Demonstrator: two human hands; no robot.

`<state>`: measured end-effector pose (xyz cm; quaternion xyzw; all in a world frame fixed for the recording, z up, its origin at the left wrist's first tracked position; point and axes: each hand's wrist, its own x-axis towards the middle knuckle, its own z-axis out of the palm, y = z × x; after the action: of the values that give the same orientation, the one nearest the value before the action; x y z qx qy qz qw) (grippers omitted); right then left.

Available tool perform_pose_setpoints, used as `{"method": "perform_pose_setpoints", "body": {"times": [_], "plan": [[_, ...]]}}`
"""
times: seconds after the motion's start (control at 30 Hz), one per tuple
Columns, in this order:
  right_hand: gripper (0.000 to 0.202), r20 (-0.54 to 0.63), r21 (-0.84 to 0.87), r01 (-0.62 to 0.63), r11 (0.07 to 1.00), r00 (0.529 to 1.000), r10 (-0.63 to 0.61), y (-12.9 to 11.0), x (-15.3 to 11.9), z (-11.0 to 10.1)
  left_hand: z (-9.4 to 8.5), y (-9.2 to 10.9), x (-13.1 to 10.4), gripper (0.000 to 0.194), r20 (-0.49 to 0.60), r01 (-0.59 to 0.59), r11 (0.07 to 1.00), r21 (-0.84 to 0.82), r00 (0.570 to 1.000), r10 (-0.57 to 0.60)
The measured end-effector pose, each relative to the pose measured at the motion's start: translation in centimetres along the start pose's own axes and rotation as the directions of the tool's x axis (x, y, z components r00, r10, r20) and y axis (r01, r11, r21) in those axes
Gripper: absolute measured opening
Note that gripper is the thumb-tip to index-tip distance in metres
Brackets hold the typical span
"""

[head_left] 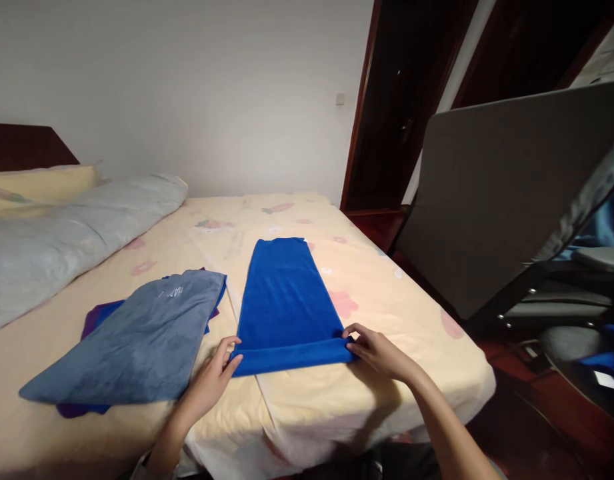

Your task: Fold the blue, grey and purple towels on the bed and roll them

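A blue cloth (289, 293) lies lengthwise on the bed, its near edge folded or rolled over into a thick band. My left hand (217, 371) pinches the left end of that band between thumb and fingers. At the right end, my right hand (374, 348) grips the band the same way. To the left rests a grey-blue cloth (141, 340) with small white lettering, on top of purple and blue cloths that show at its edges.
The bed (307, 400) has a yellow patterned sheet. A rolled grey quilt (87, 227) and a yellow pillow (47, 187) lie at the left. Beyond the bed's right edge stand a large grey panel (497, 193) and a dark door (407, 100).
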<state>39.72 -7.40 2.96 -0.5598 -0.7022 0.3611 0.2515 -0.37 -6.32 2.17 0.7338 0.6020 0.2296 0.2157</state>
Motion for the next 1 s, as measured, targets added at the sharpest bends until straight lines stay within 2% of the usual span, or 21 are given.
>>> {"method": "perform_pose_setpoints", "body": {"times": [0.13,0.23,0.37,0.47,0.53,0.63,0.7,0.8,0.9,1.0], "plan": [[0.014,0.047,-0.011,0.013,1.000,0.999,-0.013,-0.4,-0.3,-0.1,-0.5,0.4,-0.3,0.033,0.054,-0.058,0.997,0.046,0.997,0.056],[0.011,0.068,-0.115,-0.025,0.993,0.997,0.033,-0.6,-0.3,0.2,-0.3,0.5,-0.4,0.026,0.089,-0.073,0.985,0.157,0.994,0.059],[0.009,0.010,-0.275,-0.085,0.958,0.996,0.091,-0.4,0.0,0.6,-0.4,0.3,-0.3,0.020,0.092,-0.108,0.962,0.252,0.992,0.088],[0.010,-0.054,-0.361,-0.106,0.927,0.994,0.092,-0.5,0.1,0.5,-1.0,0.1,-0.2,0.017,0.039,-0.182,0.942,0.282,0.983,0.178],[0.008,-0.072,-0.386,-0.048,0.921,0.997,0.022,-0.9,-0.1,0.4,-1.1,0.2,-0.3,0.015,0.003,-0.250,0.921,0.297,0.965,0.261],[0.009,-0.075,-0.384,0.118,0.916,0.985,-0.158,-2.3,-0.4,0.7,-0.4,1.5,-0.7,0.020,-0.022,-0.352,0.881,0.317,0.926,0.378],[0.012,-0.056,-0.362,0.222,0.905,0.964,-0.260,-3.5,-0.4,1.5,0.4,2.7,-1.0,0.020,0.002,-0.430,0.848,0.309,0.892,0.452],[0.014,0.053,-0.325,0.339,0.883,0.939,-0.341,-4.6,-0.3,3.1,1.4,4.0,-1.3,0.016,0.086,-0.512,0.811,0.285,0.856,0.510],[0.023,0.138,-0.323,0.357,0.877,0.934,-0.330,-4.4,0.0,4.0,1.8,3.7,-1.2,0.017,0.136,-0.496,0.828,0.261,0.868,0.477],[0.037,0.139,-0.333,0.329,0.884,0.944,-0.300,-3.5,0.2,4.1,1.6,2.6,-0.9,0.024,0.161,-0.452,0.863,0.226,0.891,0.425]]}}
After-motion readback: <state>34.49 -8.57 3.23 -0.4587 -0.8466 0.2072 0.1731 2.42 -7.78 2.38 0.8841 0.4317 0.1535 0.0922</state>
